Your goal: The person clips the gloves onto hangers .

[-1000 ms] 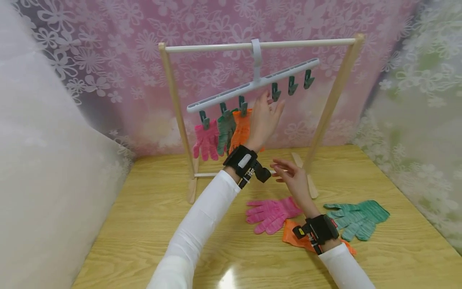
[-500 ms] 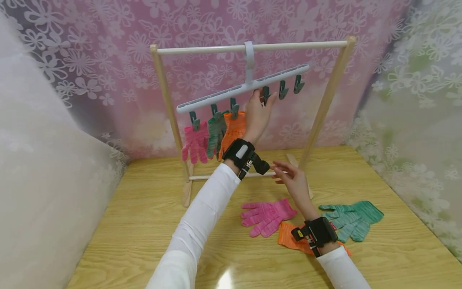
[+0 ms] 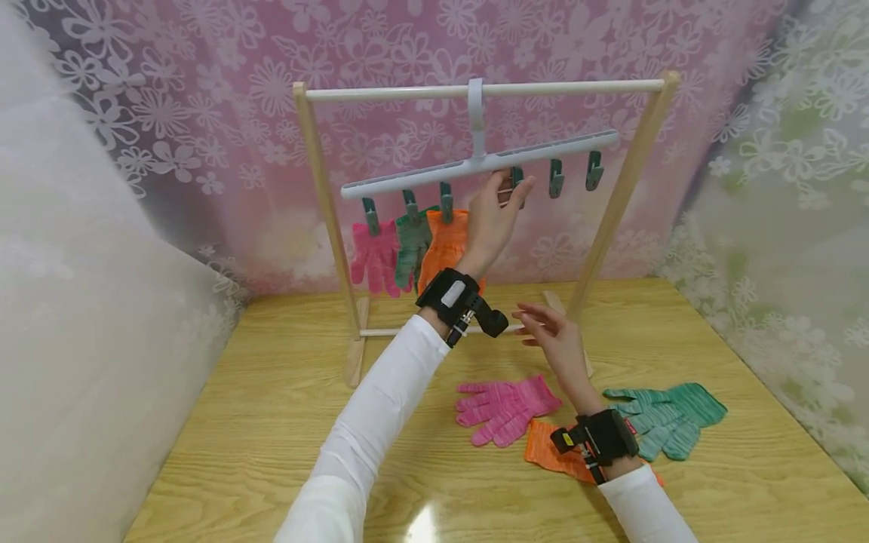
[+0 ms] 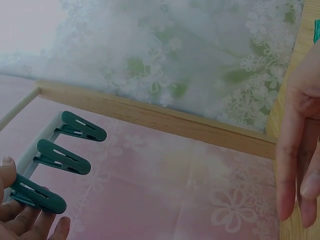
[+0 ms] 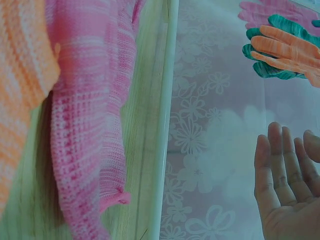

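A white clip hanger hangs from the rack's top bar, left end lower than the right. My left hand reaches up to it and pinches a green clip just right of the hook, thumb on one side and fingers on the other. Left of that, clips hold a pink glove, a green glove and an orange glove. My right hand hovers over the table with loosely bent fingers, holding nothing. Below it lies a pink glove; my right wrist partly covers an orange glove.
A green glove lies at the table's right. Two more clips, an inner clip and an end clip, hang without gloves. The rack's wooden posts stand on either side, with a floral curtain behind.
My left hand has gone from reaching beside the clip to pinching it. The hanger has swung, its right end lower and nearer level. My right hand stays almost still.
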### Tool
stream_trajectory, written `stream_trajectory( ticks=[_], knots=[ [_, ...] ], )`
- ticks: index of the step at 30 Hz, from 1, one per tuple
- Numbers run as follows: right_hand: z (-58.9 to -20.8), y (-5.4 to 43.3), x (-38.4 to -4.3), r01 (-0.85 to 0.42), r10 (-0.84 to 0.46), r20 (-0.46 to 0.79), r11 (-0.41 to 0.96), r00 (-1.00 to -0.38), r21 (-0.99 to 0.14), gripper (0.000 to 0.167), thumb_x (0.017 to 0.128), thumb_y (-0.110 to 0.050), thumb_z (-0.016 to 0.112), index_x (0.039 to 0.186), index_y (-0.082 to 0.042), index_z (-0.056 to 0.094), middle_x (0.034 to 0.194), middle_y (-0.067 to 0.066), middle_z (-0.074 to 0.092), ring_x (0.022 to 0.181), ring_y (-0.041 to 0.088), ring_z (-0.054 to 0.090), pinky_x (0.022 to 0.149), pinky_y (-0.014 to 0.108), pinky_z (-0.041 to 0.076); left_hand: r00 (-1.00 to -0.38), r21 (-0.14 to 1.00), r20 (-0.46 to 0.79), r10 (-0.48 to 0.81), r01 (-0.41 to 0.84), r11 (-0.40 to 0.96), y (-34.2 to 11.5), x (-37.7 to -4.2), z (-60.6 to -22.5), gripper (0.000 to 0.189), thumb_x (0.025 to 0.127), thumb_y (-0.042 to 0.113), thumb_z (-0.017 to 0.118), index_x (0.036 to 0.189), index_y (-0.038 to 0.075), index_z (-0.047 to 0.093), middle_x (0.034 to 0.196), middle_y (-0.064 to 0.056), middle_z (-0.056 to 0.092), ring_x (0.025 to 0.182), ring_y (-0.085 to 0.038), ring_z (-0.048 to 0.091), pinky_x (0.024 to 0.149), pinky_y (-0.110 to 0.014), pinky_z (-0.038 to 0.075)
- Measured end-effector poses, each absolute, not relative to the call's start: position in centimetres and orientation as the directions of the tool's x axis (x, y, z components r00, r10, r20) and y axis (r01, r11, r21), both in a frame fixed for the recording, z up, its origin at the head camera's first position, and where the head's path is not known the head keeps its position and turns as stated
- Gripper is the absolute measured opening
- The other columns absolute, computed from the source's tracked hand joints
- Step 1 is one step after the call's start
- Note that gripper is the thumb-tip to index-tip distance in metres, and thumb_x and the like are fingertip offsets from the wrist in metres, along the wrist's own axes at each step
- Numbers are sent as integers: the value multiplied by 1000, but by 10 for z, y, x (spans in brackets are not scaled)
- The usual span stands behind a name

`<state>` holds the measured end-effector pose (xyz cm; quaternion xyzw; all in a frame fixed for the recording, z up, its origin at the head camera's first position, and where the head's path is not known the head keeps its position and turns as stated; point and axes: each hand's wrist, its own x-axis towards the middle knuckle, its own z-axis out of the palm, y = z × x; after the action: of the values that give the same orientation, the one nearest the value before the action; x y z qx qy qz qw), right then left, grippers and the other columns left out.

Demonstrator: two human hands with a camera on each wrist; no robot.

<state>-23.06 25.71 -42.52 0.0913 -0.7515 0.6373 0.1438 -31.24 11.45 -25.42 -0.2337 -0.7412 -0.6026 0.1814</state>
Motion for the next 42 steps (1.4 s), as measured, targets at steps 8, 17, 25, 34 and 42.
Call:
stream_trajectory(
  ticks=[8, 17, 25, 34, 42],
  knots=[
    [-424, 257, -230, -336, 44, 350, 191, -936, -922, 35, 103, -16, 62, 133, 2, 63, 120, 23, 70, 86, 10, 73, 76, 34, 62, -798, 809, 574, 186, 588, 26, 108, -306, -256, 41, 105, 24, 59, 139, 4, 55, 126, -13, 67, 117, -20, 65, 100, -18, 48],
    [-417, 262, -228, -385, -1, 435, 469, -900, -795, 29, 101, -15, 65, 127, -3, 69, 115, 19, 73, 87, 23, 74, 71, 29, 61, -771, 806, 577, 270, 590, -37, 94, -306, -259, 41, 106, 19, 57, 143, 2, 53, 128, -15, 67, 117, -18, 65, 100, -19, 49],
    [-411, 268, -217, -382, -62, 488, 709, -871, -592, 25, 96, -9, 71, 120, -3, 73, 107, 18, 75, 85, 35, 73, 71, 47, 62, -747, 793, 598, 290, 604, -79, 90, -307, -259, 33, 106, 14, 55, 135, -1, 58, 126, -19, 68, 113, -19, 66, 95, -21, 52],
    [-420, 263, -189, -354, -223, 356, 863, -907, -361, 22, 90, -10, 77, 110, -1, 74, 99, 15, 75, 73, 25, 71, 59, 36, 57, -751, 802, 588, 301, 589, -97, 88, -305, -262, 35, 106, 14, 55, 137, -1, 55, 126, -18, 68, 114, -20, 65, 94, -22, 52],
    [-433, 256, -180, -327, -287, 179, 909, -941, -257, 22, 89, -10, 78, 104, 5, 75, 97, 17, 72, 83, 32, 70, 72, 44, 59, -753, 805, 584, 303, 586, -95, 88, -305, -260, 32, 109, 20, 50, 134, 1, 60, 128, -16, 67, 115, -20, 65, 95, -21, 52]
  ],
)
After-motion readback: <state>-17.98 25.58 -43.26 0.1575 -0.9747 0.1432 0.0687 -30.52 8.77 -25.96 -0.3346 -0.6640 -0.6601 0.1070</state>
